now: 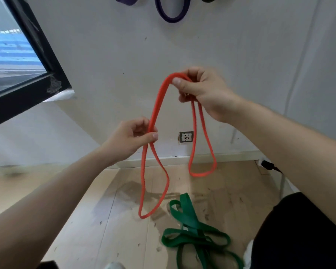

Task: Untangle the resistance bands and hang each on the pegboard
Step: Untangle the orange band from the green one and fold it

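Orange band (155,105) hung mid-frame, doubled; left hand (129,137) pinched 2 strands together, right hand (200,92) gripped the top fold. Judged light, limp, grippy: pinch anywhere. Green band (192,230) lay tangled on floor, lower right

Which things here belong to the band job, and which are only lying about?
Part of the job:
- red band, held by left hand and right hand
- green band, tangled on the floor
- purple bands already hanging on the wall

Just there:
- wall socket
- black plug
- window frame
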